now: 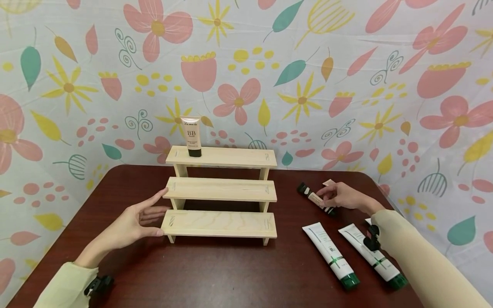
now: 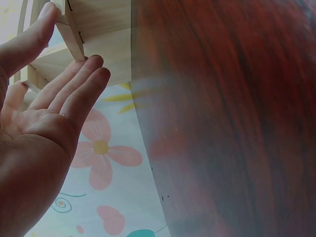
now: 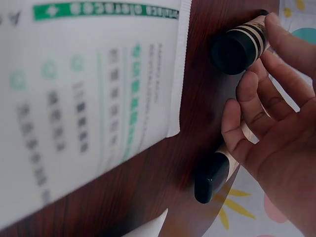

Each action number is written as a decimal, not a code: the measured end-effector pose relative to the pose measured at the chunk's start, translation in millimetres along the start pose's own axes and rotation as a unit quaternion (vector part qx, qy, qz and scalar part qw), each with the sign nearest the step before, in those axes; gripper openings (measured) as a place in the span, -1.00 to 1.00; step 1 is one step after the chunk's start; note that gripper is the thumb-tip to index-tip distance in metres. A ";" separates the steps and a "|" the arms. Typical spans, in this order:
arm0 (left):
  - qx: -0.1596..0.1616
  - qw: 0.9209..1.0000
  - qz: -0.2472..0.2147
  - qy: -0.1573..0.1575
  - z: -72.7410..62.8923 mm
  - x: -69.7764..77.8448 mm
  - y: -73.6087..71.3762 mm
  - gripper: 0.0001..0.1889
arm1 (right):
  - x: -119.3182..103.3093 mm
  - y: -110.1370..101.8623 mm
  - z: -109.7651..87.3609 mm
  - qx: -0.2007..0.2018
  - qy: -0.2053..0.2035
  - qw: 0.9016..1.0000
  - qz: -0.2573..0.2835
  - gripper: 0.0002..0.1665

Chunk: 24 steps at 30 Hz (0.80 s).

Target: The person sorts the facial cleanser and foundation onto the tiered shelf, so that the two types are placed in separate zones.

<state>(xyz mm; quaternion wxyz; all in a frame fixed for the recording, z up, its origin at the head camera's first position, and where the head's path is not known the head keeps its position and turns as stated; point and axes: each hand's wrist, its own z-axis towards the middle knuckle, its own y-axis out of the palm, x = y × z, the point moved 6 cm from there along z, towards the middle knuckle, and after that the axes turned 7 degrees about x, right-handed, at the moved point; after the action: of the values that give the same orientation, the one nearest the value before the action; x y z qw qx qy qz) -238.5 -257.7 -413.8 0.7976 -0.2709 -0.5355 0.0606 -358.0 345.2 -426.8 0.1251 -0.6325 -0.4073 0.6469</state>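
A three-tier pale wooden display rack [image 1: 218,188] stands on the table. My left hand [image 1: 129,220] touches its left end, the index fingertip at the middle tier and the thumb at the lowest. In the left wrist view the fingers of that hand [image 2: 49,113] are extended against the wood. A beige BB cream tube [image 1: 194,137] stands cap-down on the top tier. My right hand [image 1: 344,197] pinches a black-and-beige striped cylinder [image 1: 313,196] between thumb and fingers, low over the table. Beneath its other fingers, a black-capped beige tube [image 3: 217,173] is partly hidden.
Two white tubes with green caps lie on the right: one nearer the rack [image 1: 331,254], another [image 1: 379,261] partly under the right forearm. The white corner of a further item [image 1: 368,221] shows beside the sleeve. A flowered cloth [image 1: 246,77] hangs behind the brown table [image 1: 231,273].
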 end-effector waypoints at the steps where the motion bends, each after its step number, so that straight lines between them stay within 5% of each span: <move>1: 0.000 1.000 -0.001 0.000 -0.1 -0.4 -0.1 0.14 | -0.1 0.1 -0.1 -0.001 0.002 1.000 -0.002 -0.44; 24: 0.001 1.000 -0.002 -0.003 -0.5 -1.2 -0.2 0.14 | -1.6 4.3 2.0 -0.027 0.009 0.999 -0.025 -0.44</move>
<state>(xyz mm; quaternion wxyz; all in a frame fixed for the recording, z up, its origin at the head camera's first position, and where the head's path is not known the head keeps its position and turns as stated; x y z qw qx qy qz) -238.6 -258.6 -414.9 0.7967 -0.2689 -0.5380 0.0600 -358.0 340.6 -428.8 0.1279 -0.6310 -0.4391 0.6266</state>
